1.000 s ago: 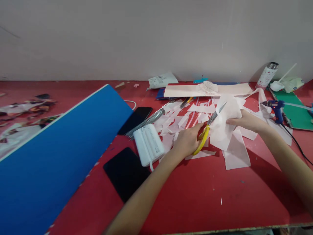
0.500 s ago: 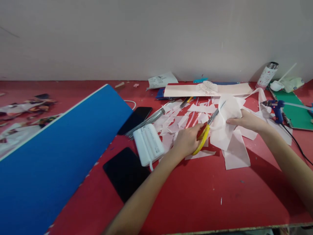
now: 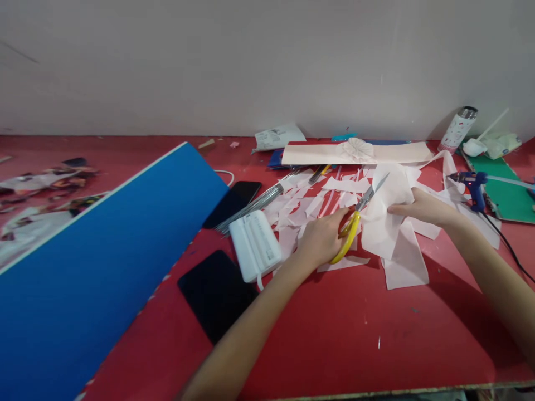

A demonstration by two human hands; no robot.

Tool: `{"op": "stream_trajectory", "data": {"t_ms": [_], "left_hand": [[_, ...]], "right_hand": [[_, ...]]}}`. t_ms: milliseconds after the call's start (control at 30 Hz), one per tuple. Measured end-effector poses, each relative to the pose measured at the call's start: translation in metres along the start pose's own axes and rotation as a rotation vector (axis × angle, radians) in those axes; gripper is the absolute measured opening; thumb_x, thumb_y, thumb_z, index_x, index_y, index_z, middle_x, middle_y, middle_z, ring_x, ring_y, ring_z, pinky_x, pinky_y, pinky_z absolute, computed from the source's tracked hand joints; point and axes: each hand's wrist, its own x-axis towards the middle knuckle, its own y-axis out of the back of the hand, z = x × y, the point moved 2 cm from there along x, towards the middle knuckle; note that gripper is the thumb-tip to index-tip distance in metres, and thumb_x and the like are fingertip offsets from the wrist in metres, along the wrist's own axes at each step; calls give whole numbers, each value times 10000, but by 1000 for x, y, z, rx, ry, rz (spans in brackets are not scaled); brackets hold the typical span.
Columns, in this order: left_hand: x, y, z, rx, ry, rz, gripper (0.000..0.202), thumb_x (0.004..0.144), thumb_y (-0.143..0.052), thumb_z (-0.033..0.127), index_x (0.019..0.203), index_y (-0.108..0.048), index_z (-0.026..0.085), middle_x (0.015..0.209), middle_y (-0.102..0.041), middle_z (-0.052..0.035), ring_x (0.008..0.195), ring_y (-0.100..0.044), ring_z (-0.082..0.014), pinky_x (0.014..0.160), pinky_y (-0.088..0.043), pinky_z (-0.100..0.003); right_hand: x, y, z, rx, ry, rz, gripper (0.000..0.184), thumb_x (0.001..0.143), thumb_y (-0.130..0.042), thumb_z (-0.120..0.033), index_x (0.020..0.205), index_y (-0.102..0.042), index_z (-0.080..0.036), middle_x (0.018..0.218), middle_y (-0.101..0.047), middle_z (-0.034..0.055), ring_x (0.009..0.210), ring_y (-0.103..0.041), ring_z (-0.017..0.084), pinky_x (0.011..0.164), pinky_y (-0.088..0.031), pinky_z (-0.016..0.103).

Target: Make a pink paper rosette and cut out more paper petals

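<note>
- Left hand [image 3: 321, 238]: curled firmly round the handles of the scissors [image 3: 351, 236], knuckles up.
- Left forearm [image 3: 259, 312]: bare, slanting up toward the scissors from their lower left, wrist nearly straight.
- Right hand [image 3: 418, 209]: right of the scissors, thumb pointing toward them in a pinch, fingers mostly hidden.
- Right forearm [image 3: 480, 256]: bare, rising from the scissors' lower right.

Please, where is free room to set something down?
Mostly bare: red tabletop between left forearm and right forearm, in front of the pale pink sheets; also between the blue rectangular board and flat black slab. Crowded: behind, pale pink scraps near the yellow-handled metal scissors.
</note>
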Motion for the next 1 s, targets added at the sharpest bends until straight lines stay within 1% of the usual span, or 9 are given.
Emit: {"op": "stream_trajectory", "data": {"t_ms": [200,367,567,700,800,900,1000], "left_hand": [[0,1,1,10,7,-13,396,834,-505,307,1207,-534,179,1069,-692,-111,901,-664,-291,703,-491,-371],[0,0,1,-1,-9,5,420,827,-512,287,1230,-523,171,1024,-704,-102,862,-671,-274,692,-494,-353],[0,-4,-2,-21,-41,46,407,829,-520,312,1207,-537,161,982,-715,-96,808,-675,-247,688,-501,-338],[0,-7,-6,-37,-52,61,377,814,-534,279,1172,-550,164,950,-720,-82,765,-671,-219,678,-501,-317],[0,-7,-5,-45,-48,63,363,811,-539,295,1148,-562,162,941,-717,-81,752,-665,-219,673,-497,-317],[0,-4,-2,-36,-40,49,371,809,-536,312,1146,-560,160,973,-709,-87,792,-664,-233,688,-494,-324],[0,-2,0,-24,-28,31,387,811,-526,323,1165,-544,168,986,-703,-90,832,-661,-247,686,-489,-328]], "right_hand": [[-5,-1,-10,-134,39,13,219,730,-581,-377,770,-652,-174,810,-691,46,766,-646,206,635,-502,288],[-5,-3,-8,-136,90,-36,255,747,-567,-387,847,-660,-171,878,-697,50,812,-646,205,692,-506,292],[-3,-3,-6,-106,105,-52,260,753,-568,-364,895,-668,-171,944,-707,57,850,-656,207,730,-520,299],[-2,-3,-6,-77,111,-59,257,745,-572,-362,892,-674,-177,953,-710,58,855,-658,209,736,-526,302],[-2,-2,-5,-105,86,-43,257,733,-573,-371,866,-672,-175,905,-706,54,814,-654,209,701,-525,309],[-3,-2,-6,-160,48,-39,244,726,-566,-391,798,-660,-177,829,-692,40,760,-646,207,651,-516,308],[-5,-2,-8,-176,26,-54,238,730,-571,-411,775,-648,-191,846,-695,41,772,-651,210,644,-515,300]]}}
